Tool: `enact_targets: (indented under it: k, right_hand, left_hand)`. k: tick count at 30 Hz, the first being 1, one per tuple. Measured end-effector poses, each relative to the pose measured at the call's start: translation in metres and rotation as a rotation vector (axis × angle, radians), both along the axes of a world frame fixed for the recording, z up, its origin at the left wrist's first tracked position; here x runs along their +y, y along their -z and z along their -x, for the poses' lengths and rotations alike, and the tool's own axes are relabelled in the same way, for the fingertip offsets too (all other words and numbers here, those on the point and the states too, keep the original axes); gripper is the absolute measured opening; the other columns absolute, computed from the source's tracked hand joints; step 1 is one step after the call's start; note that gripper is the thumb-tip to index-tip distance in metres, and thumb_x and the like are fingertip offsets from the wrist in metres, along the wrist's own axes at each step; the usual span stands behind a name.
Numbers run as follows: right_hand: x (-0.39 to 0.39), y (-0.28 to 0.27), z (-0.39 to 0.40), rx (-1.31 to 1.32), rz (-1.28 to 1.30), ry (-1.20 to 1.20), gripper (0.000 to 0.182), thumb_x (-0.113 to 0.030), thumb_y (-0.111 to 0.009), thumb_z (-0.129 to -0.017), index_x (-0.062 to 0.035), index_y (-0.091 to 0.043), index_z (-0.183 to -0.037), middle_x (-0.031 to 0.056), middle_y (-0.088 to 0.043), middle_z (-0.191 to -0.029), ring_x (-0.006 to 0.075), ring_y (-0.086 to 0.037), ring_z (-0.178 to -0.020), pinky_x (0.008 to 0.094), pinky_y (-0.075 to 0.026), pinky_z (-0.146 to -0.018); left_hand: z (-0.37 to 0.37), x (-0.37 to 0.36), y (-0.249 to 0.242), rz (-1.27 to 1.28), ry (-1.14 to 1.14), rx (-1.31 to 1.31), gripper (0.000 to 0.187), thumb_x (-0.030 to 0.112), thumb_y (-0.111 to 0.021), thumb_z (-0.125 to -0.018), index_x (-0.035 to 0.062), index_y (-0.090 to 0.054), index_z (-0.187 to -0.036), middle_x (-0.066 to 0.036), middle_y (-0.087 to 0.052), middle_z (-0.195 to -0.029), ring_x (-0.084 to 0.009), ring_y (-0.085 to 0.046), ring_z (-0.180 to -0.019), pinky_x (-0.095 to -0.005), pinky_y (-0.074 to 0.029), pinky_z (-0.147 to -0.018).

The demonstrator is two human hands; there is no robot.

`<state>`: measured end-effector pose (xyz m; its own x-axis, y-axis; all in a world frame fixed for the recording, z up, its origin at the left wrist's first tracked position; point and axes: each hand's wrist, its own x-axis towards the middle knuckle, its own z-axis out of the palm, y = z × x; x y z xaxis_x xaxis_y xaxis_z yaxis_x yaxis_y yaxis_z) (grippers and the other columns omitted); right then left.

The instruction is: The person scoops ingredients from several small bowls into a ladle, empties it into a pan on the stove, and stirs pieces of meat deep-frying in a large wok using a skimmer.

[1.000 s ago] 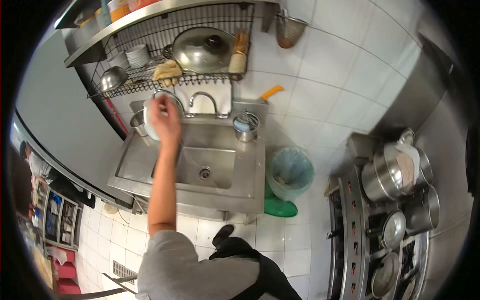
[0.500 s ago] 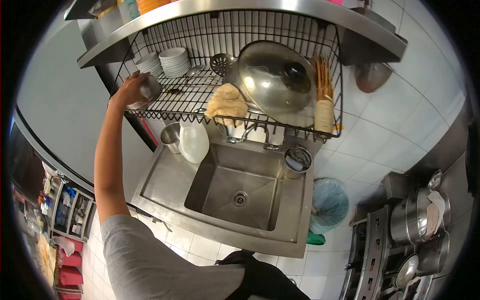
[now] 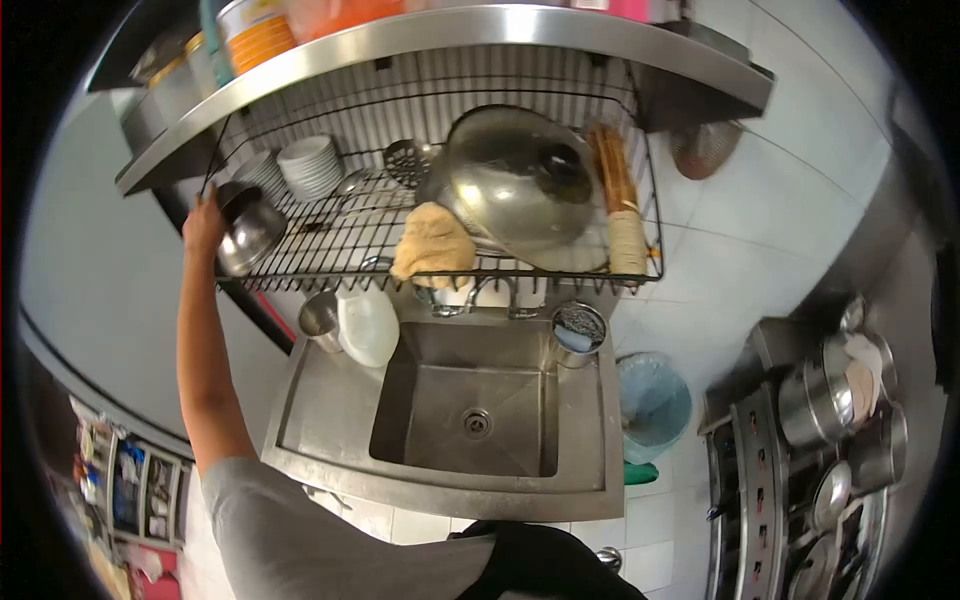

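Note:
My left hand [image 3: 204,222] is raised at the left end of the black wire rack [image 3: 370,225], its fingers closed on the rim of a metal bowl [image 3: 254,232]. The bowl is tilted against the rack's left corner. Right of it stand stacks of small white dishes [image 3: 311,166]. Farther along the rack are a slotted ladle [image 3: 407,158], a tan cloth [image 3: 434,243], a large glass lid [image 3: 515,185] and a bundle of sticks [image 3: 617,190] with a wrapped handle. My right hand is out of view.
Below the rack is a steel sink [image 3: 465,385], with a white plastic jug [image 3: 368,325] and a metal cup [image 3: 321,318] on its left. A metal container [image 3: 579,333] stands at its right corner. A lined bin [image 3: 655,400] and a stove [image 3: 752,480] are at the right.
My left hand has shifted to the bowl's left side, and the bowl now shows more of its shiny surface. The camera view has tilted and shifted, with more of the upper shelf showing.

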<state>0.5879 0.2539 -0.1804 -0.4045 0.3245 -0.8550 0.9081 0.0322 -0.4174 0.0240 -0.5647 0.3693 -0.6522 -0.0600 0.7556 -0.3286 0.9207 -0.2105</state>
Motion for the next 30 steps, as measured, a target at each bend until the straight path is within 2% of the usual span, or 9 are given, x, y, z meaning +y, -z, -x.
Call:
enact_targets:
  k: [7,11,13,18,20,21,24,29,30]
  right_hand:
    - [-0.019,0.037,-0.211,-0.215,0.071,0.285,0.032,-0.024,-0.064,-0.089,-0.0061,-0.059,-0.063,0.0064,-0.054,-0.054,0.0199,-0.05,-0.045,0.0373,-0.041,-0.044]
    - [-0.056,0.044,-0.283,-0.171,0.148,0.488,0.033,-0.022,-0.063,-0.09,-0.0047,-0.058,-0.063,0.0067,-0.054,-0.054,0.0195,-0.05,-0.043,0.0362,-0.041,-0.042]
    - [-0.064,0.019,-0.288,-0.134,0.133,0.592,0.031,-0.019,-0.063,-0.09,-0.0026,-0.058,-0.064,0.0079,-0.055,-0.054,0.0195,-0.05,-0.043,0.0353,-0.041,-0.041]
    - [-0.067,0.027,-0.353,-0.071,0.177,0.698,0.029,-0.019,-0.064,-0.088,-0.0025,-0.058,-0.065,0.0068,-0.054,-0.055,0.0173,-0.05,-0.043,0.0342,-0.042,-0.039]
    - [-0.069,0.03,-0.383,-0.087,0.181,0.73,0.028,-0.022,-0.065,-0.087,-0.0027,-0.06,-0.068,0.0057,-0.054,-0.056,0.0161,-0.05,-0.043,0.0327,-0.043,-0.04]
    - [-0.071,0.026,-0.394,-0.099,0.162,0.71,0.028,-0.022,-0.065,-0.087,-0.0032,-0.06,-0.067,0.0056,-0.054,-0.055,0.0165,-0.05,-0.044,0.0336,-0.044,-0.041]
    - [-0.096,0.057,-0.445,0.049,0.124,0.848,0.027,-0.02,-0.063,-0.086,-0.0033,-0.059,-0.064,0.005,-0.051,-0.053,0.018,-0.049,-0.045,0.0367,-0.039,-0.042]
    - [-0.148,0.074,-0.492,0.187,0.171,1.322,0.027,-0.02,-0.065,-0.084,-0.0076,-0.055,-0.061,0.0041,-0.049,-0.052,0.018,-0.048,-0.045,0.0364,-0.039,-0.042]
    - [-0.162,0.092,-0.508,0.226,0.01,1.133,0.027,-0.02,-0.065,-0.083,-0.0082,-0.054,-0.061,0.0041,-0.049,-0.052,0.0181,-0.048,-0.045,0.0362,-0.039,-0.041]
  left_hand:
    - [-0.058,0.063,-0.014,0.248,0.374,0.424,0.048,0.011,-0.044,-0.091,0.0052,-0.041,-0.139,-0.011,-0.044,-0.141,-0.0302,-0.041,-0.13,-0.0406,-0.033,-0.107]
    - [-0.112,0.094,0.005,0.277,0.566,0.591,0.054,0.039,-0.051,-0.095,-0.002,-0.048,-0.13,-0.02,-0.052,-0.13,-0.0361,-0.048,-0.12,-0.0458,-0.037,-0.103]
    - [-0.15,0.151,0.023,0.256,0.412,0.797,0.055,0.029,-0.062,-0.09,-0.002,-0.044,-0.131,-0.019,-0.053,-0.126,-0.0343,-0.051,-0.116,-0.0443,-0.043,-0.096]
    - [-0.25,0.343,0.074,0.022,1.186,1.026,0.065,0.029,-0.054,-0.096,0.0003,-0.023,-0.146,-0.02,-0.022,-0.151,-0.0352,-0.025,-0.138,-0.0518,-0.032,-0.107]
    - [-0.258,0.412,0.109,-0.154,1.303,1.162,0.057,0.034,-0.05,-0.098,0.0023,-0.033,-0.142,-0.016,-0.037,-0.144,-0.028,-0.045,-0.122,-0.0462,-0.039,-0.1]
    - [-0.286,0.461,0.119,-0.223,1.129,1.052,0.044,0.022,-0.054,-0.093,0.0006,-0.044,-0.131,-0.017,-0.048,-0.125,-0.0314,-0.052,-0.113,-0.043,-0.044,-0.093]
    - [-0.286,0.585,0.194,-1.319,1.737,0.46,0.031,0.008,-0.052,-0.091,-0.0027,-0.054,-0.121,-0.021,-0.058,-0.112,-0.0365,-0.058,-0.102,-0.0396,-0.047,-0.086]
    - [-0.44,0.775,0.264,-1.347,1.519,-1.097,0.029,0.011,-0.054,-0.081,-0.0063,-0.057,-0.103,-0.016,-0.058,-0.107,-0.0321,-0.058,-0.102,-0.048,-0.048,-0.09]
    - [-0.482,0.805,0.268,-1.874,1.372,-1.629,0.029,0.009,-0.052,-0.08,-0.0043,-0.057,-0.106,-0.015,-0.058,-0.109,-0.0323,-0.058,-0.102,-0.0507,-0.049,-0.089]
